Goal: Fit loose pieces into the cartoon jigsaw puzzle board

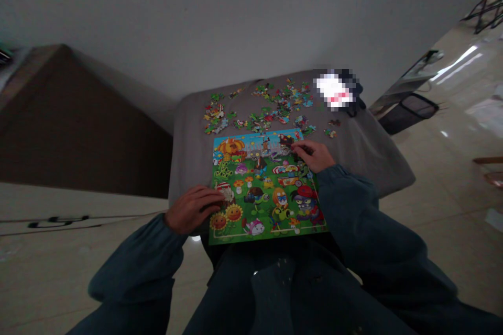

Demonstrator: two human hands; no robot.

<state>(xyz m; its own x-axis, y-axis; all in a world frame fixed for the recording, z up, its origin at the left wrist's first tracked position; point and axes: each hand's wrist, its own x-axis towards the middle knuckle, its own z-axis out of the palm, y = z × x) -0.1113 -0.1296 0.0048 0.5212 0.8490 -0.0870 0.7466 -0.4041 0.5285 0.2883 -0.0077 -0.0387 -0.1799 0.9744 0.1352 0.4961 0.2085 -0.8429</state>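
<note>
Jigsaw board: we have a cartoon plants-and-zombies jigsaw board (261, 212) lying flat at the near edge of the surface (192, 146), just in front of our lap.
Printed figures: we see two sunflowers (227, 216) at its lower left, an orange pumpkin (231, 145) at its upper left and a red-capped zombie (307, 203) at its lower right.
Our left hand (195, 207): it rests on the board's left edge, fingers stretched out and close together, fingertips over the picture just above the sunflowers.
Our right hand (314, 155): it is at the board's upper right, thumb and fingertips drawn narrow beside a dark patch; we cannot tell whether a piece is between them.
Loose jigsaw pieces (259, 121): they lie scattered beyond the board's far edge, in clumps of green, blue, red and white, with a few more (332, 130) set apart to the right.
Surface cover: grey, smooth, hanging over at the corners.
Far right corner: a pixelated bright patch (334, 89) hides whatever sits there beside something dark.
Around us: a pale wall (220, 15) behind, a dark brown panel (98, 136) to the left, shiny floor tiles (436, 167) to the right.
Our sleeves (137, 256): dark blue-green, reaching to both wrists.
</note>
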